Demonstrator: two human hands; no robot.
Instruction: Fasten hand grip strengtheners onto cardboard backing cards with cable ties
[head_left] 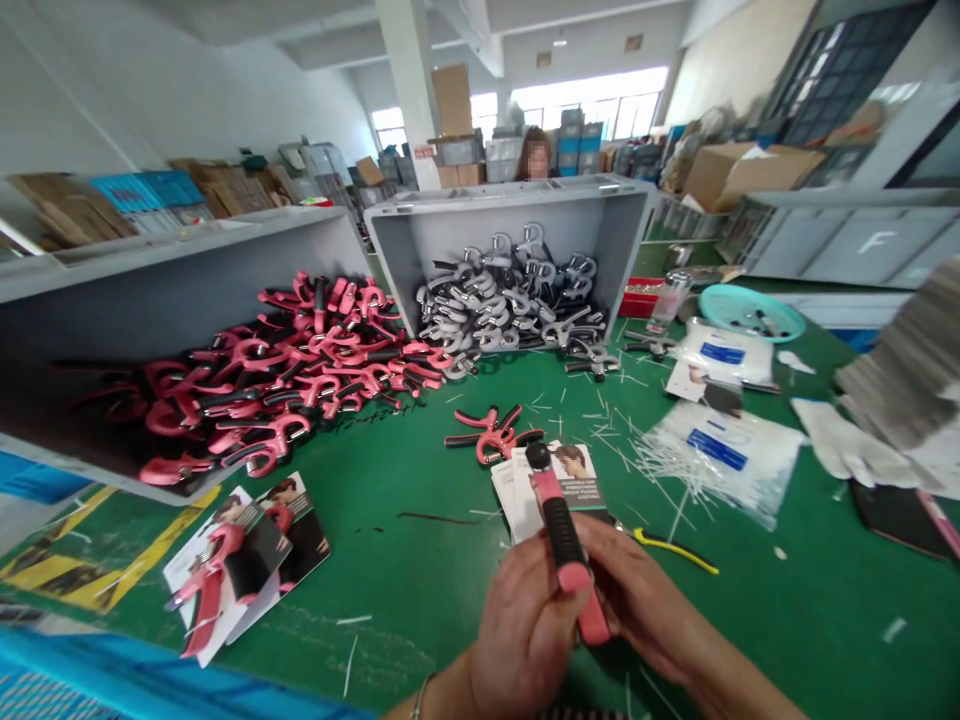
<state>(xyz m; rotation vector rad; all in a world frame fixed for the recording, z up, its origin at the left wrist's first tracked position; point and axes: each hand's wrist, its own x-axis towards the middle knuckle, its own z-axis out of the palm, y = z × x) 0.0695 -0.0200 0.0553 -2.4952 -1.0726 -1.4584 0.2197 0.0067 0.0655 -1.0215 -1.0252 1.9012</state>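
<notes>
We hold a pink grip (564, 535) above the bench's (420, 470) near edge, left hand (525, 625) and right hand (645, 600) both pinching its handle in closed fingers; a card (577, 478) lies just beyond, a pink pile (300, 370) far left

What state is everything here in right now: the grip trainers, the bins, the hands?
pink grip trainer: held in both hands.
left hand: closed round its lower end.
right hand: closed on it from the right.
grey bin: tipped on its side, grey grip trainers spilling out.
pink pile: loose, heaped.
carded grip trainer: lying flat.
</notes>
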